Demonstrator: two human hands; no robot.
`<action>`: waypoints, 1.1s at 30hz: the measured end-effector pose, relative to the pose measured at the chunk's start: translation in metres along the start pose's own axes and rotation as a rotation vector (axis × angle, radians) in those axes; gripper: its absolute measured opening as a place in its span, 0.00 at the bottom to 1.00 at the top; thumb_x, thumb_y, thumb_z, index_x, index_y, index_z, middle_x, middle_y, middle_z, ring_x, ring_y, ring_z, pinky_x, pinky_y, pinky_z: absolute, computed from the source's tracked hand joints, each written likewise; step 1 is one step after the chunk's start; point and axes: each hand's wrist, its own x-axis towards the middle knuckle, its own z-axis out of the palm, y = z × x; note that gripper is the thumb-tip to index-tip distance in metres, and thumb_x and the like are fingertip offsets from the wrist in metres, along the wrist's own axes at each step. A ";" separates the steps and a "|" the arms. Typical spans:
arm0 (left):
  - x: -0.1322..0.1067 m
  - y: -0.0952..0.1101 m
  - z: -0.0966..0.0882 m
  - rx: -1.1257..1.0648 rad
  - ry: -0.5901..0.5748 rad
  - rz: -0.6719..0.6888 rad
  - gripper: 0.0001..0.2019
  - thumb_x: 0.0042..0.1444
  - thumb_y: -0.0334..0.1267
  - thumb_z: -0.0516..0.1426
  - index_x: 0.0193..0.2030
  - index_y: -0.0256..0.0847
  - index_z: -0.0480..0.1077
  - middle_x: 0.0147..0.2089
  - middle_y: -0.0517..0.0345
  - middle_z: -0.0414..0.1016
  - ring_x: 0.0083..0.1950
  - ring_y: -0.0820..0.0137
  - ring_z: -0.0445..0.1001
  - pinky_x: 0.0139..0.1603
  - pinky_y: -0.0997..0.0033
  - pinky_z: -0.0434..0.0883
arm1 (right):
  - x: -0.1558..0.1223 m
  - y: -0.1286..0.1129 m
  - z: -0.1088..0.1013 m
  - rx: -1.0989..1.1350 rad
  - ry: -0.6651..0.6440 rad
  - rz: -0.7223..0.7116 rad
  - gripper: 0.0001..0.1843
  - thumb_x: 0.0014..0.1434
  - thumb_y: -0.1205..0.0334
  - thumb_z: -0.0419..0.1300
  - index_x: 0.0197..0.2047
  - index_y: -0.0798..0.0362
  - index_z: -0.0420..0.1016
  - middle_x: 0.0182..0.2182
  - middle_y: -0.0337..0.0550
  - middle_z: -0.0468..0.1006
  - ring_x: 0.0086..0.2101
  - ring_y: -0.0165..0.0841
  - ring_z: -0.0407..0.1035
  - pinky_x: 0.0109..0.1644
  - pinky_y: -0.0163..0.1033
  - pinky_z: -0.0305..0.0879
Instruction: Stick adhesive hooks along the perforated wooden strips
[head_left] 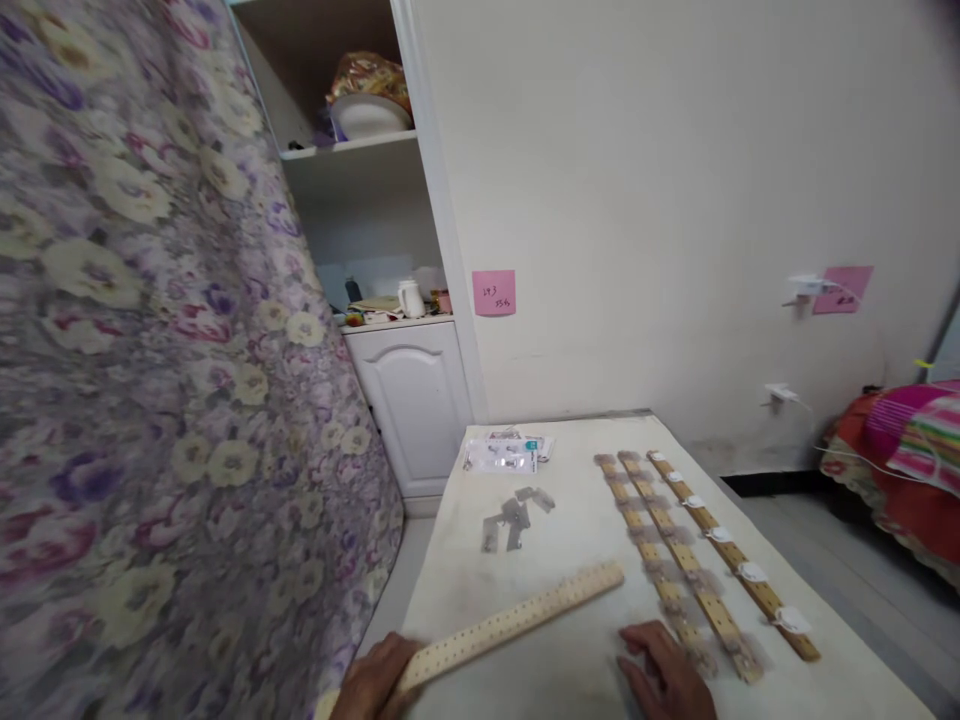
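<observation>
Item: pale perforated strip, lying slantwise across the near half of the worktop.

- The left hand is curling around its near end and gripping it.
- The right hand is resting palm down with fingers loosely spread, holding nothing. It is lying just beside the near ends of three slats.
- The slats are running side by side away from the person, the outermost carrying white clips.
- Small metal brackets are sitting mid-worktop, with packets lying beyond them.
- A floral mattress is leaning at the left.
</observation>
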 end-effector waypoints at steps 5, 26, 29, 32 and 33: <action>0.013 -0.008 0.011 0.032 -0.088 0.091 0.14 0.55 0.49 0.52 0.46 0.51 0.70 0.44 0.57 0.74 0.47 0.63 0.70 0.50 0.64 0.64 | -0.005 0.008 -0.016 -0.198 0.017 -0.189 0.18 0.52 0.52 0.61 0.47 0.44 0.71 0.42 0.44 0.76 0.43 0.41 0.70 0.47 0.43 0.67; 0.024 0.010 0.015 0.026 -0.186 0.062 0.12 0.53 0.35 0.53 0.44 0.52 0.69 0.44 0.59 0.70 0.48 0.65 0.66 0.51 0.65 0.61 | -0.008 0.021 0.007 -0.291 -0.152 -0.198 0.19 0.53 0.62 0.59 0.49 0.42 0.71 0.41 0.44 0.76 0.41 0.39 0.70 0.44 0.42 0.67; 0.023 0.007 0.018 0.015 -0.183 0.080 0.13 0.52 0.34 0.54 0.45 0.53 0.68 0.45 0.60 0.70 0.49 0.65 0.65 0.51 0.64 0.62 | -0.012 0.027 0.004 -0.268 -0.164 -0.244 0.21 0.52 0.65 0.59 0.51 0.41 0.70 0.41 0.44 0.76 0.41 0.39 0.71 0.43 0.41 0.69; 0.024 0.002 0.026 0.010 -0.193 0.137 0.14 0.52 0.36 0.54 0.47 0.53 0.68 0.47 0.58 0.70 0.49 0.64 0.66 0.50 0.64 0.63 | -0.017 0.040 0.003 -0.270 -0.177 -0.279 0.24 0.52 0.67 0.58 0.52 0.40 0.69 0.41 0.44 0.76 0.41 0.39 0.71 0.44 0.40 0.70; 0.024 -0.002 0.030 0.008 -0.191 0.151 0.14 0.53 0.37 0.54 0.47 0.53 0.68 0.47 0.58 0.71 0.49 0.63 0.66 0.49 0.65 0.64 | -0.018 0.043 0.003 -0.270 -0.179 -0.290 0.24 0.52 0.68 0.58 0.52 0.40 0.69 0.41 0.44 0.77 0.41 0.38 0.71 0.44 0.40 0.70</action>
